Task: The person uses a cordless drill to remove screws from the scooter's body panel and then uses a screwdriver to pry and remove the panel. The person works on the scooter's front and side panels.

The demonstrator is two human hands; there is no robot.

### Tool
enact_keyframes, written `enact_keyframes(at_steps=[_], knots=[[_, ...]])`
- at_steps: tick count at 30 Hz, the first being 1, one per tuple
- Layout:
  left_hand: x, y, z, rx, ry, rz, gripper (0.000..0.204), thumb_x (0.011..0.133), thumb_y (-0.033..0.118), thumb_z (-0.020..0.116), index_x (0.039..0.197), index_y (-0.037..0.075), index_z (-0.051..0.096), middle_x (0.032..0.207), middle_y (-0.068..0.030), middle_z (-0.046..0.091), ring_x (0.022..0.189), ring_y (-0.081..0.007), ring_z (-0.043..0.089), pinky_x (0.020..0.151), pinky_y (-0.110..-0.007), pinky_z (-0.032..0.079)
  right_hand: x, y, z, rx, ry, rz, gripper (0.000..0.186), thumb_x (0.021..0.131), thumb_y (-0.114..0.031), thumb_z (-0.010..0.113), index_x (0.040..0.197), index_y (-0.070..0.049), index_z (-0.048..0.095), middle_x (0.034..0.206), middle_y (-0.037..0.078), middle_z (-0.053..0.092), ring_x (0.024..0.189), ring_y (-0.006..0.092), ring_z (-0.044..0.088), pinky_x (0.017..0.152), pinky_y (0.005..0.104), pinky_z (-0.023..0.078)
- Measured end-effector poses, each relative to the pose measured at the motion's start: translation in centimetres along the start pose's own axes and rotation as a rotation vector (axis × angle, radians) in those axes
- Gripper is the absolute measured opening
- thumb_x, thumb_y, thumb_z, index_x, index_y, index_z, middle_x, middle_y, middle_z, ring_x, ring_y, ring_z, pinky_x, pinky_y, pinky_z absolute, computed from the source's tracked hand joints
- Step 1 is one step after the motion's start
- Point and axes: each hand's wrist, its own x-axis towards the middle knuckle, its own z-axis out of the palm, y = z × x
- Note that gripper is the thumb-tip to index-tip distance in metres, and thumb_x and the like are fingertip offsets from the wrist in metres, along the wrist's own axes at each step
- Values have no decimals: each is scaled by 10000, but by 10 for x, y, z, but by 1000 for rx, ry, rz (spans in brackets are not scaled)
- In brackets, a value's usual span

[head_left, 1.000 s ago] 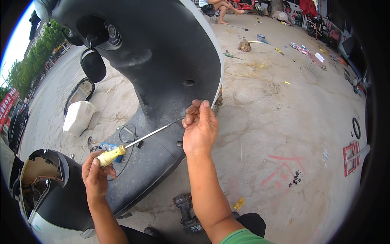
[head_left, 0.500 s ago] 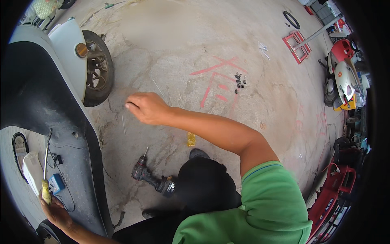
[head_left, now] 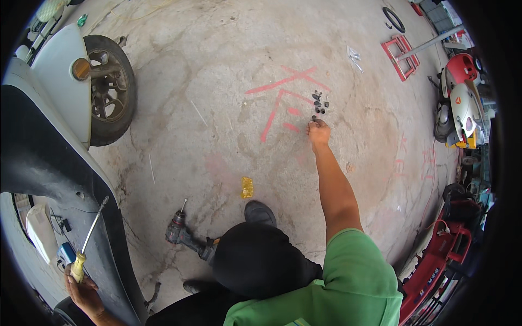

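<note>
My left hand (head_left: 84,293) is closed round the handle of a screwdriver (head_left: 78,266), its long metal shaft slanting up beside the dark scooter panel (head_left: 49,168). The tip stands near a hole in that panel. My right arm stretches forward over the concrete floor, and the right hand (head_left: 319,133) pinches a small black piece (head_left: 314,118) at its fingertips. Several similar small black pieces (head_left: 318,103) lie just beyond it, too small to tell their kind.
A cordless drill (head_left: 179,231) lies left of my knee, and a yellow packet (head_left: 247,187) ahead of my shoe. The scooter's front wheel (head_left: 128,92) stands at left. A red frame stand (head_left: 399,57), a white-and-red scooter (head_left: 462,108) and a red vehicle (head_left: 440,258) line the right side.
My right hand has swung from near the wheel to the small black pieces and pinched one. The screwdriver's tip has come away from the panel and tilted right in my left hand.
</note>
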Motion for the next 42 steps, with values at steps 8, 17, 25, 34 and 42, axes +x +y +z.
enact_keyframes(at_steps=[8, 17, 25, 34, 42], knots=[[-26, 19, 12, -85, -31, -112, 396, 986, 289, 528, 1147, -71, 563, 758, -100, 609, 545, -139, 587, 471, -233, 473, -127, -84, 61, -119, -663, -8, 338, 929, -169, 654, 1170, 64, 613, 902, 79, 671, 686, 122, 593, 623, 270, 506], [-57, 16, 5, -205, 63, -218, 350, 994, 276, 541, 1132, -41, 596, 796, -101, 635, 599, -146, 634, 516, -240, 518, -384, -272, 162, -406, -1996, -584, 537, 912, -361, 719, 1242, 46, 600, 942, 81, 669, 801, 108, 600, 736, 270, 517], [-63, 12, -6, -252, 30, -265, 362, 1014, 260, 548, 1207, -45, 578, 890, -90, 629, 681, -136, 631, 592, -248, 537, -509, -292, 215, 157, -1792, -88, 512, 1000, -482, 533, 1058, 18, 626, 777, 77, 635, 604, 106, 588, 556, 248, 490], [-42, -10, -5, 233, -140, -144, 292, 939, 120, 647, 1183, -35, 606, 816, -26, 602, 672, -89, 555, 595, -255, 467, -547, -267, 247, 389, -1363, 119, 391, 1028, -375, 503, 879, -18, 562, 653, 78, 605, 444, 119, 514, 389, 270, 397], [-49, -6, 36, 481, -9, 152, 281, 845, 89, 699, 1084, -19, 599, 860, -209, 668, 757, -323, 667, 699, -385, 510, -547, -260, 244, 524, -1300, 164, 279, 1027, -266, 531, 935, -9, 592, 739, 90, 648, 492, 90, 512, 444, 247, 444]])
